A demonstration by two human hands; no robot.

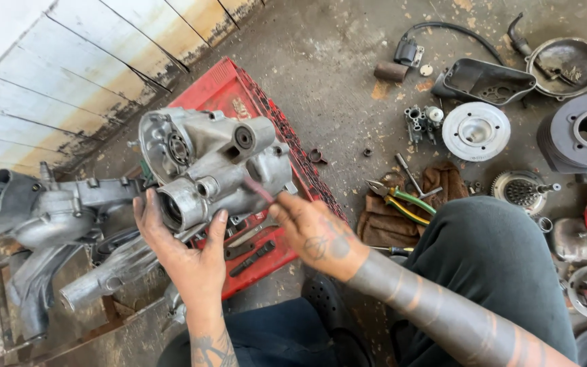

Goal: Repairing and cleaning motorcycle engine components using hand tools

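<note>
- The person sat low on the dirty floor, and a big silver engine case (215,166) stood on a red plastic crate (239,95) in front of them.
- The left hand (185,255) was spread wide under the round mouth of the engine case, with the thumb on one side and the fingers on the other, and it held the case steady.
- The right hand (314,234) had its fingers pinched narrow on a thin reddish stick-like tool (259,190).
- The tip of that tool touched the side of the engine case, near a round boss.
- I could not tell just what kind of tool it was, as it looked blurred.
- To me it looked like the step of cleaning or picking at a spot on the case, while the other hand kept it from tipping.
- I thought the next move called for a firm hold below and small, careful strokes with the tool tip.
- Green and yellow pliers (402,200) lay on a brown rag (416,204) by the person's knee.
- A ribbed grey cylinder (582,132) and a round white cover (475,130) lay farther off on the floor.
- Another grey engine part (49,211) lay to the left, beside the crate.
</note>
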